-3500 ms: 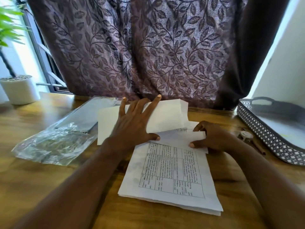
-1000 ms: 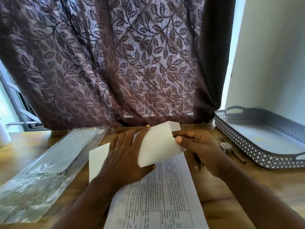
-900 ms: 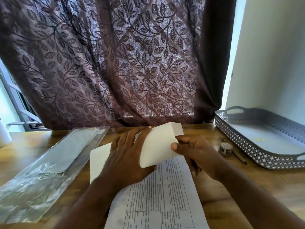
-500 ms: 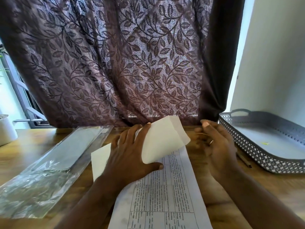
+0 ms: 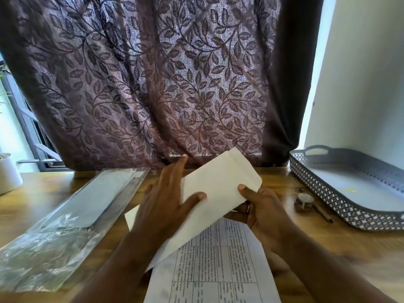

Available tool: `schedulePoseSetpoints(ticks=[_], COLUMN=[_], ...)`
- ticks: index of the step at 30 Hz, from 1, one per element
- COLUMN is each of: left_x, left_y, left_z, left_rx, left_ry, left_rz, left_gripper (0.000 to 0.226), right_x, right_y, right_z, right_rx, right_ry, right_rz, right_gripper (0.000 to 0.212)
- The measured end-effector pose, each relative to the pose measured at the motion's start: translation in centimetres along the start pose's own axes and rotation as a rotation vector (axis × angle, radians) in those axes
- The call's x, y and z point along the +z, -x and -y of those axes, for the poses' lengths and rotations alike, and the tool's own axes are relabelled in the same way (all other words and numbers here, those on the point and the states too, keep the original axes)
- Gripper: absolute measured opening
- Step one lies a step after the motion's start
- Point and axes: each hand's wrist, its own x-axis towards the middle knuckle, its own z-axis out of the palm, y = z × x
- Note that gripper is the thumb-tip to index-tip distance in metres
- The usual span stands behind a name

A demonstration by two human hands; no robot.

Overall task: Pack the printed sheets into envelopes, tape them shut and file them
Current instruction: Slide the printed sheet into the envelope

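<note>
A long white envelope [image 5: 218,193] is lifted off the table, tilted with its far end up and to the right. My left hand [image 5: 166,200] holds it, the thumb on its front and the fingers behind. My right hand [image 5: 260,206] pinches its right edge, thumb on top. Below them a stack of printed sheets [image 5: 218,265] with a table of text lies on the wooden table [image 5: 328,248]. Another white piece of paper [image 5: 131,217] shows under my left hand.
A clear plastic sleeve with envelopes [image 5: 72,215] lies at the left. A grey perforated tray [image 5: 341,204] stands at the right by the wall. A small tape roll [image 5: 303,201] and a pencil [image 5: 321,212] lie beside it. A white plant pot [image 5: 8,173] is far left; a patterned curtain hangs behind.
The envelope has been lifted off the table and tilted up. My right hand, open and apart from it half a second ago, now pinches its right edge.
</note>
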Motion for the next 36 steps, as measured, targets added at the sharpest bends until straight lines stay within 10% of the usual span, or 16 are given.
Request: schedulePoseSetpoints(ticks=[8,16,25,36], left_x=[-0.4,-0.7,1.9,3.5], left_y=[-0.8,0.0,0.5,0.5], left_z=[-0.4,-3.2,-2.3,-1.9], left_rx=[-0.309,-0.505,-0.528,-0.619], left_ry=[0.102,1.015,1.221,1.011], left_rz=[0.106,0.579,0.352,0.275], left_gripper=[0.055,0.021,0.041,0.012], right_x=[-2.2,-3.7,-2.1,-1.8], right_y=[-1.5,-2.3,-1.3,-1.2], right_z=[1.2,1.0,-0.4,-1.2], right_rx=[-0.097,-0.039,0.004,-0.037], right_ry=[-0.013,0.14,0.287,0.532], right_rz=[-0.191,-0.229,0.015,0.097], right_gripper=[0.025,0.024,0.017,0.007])
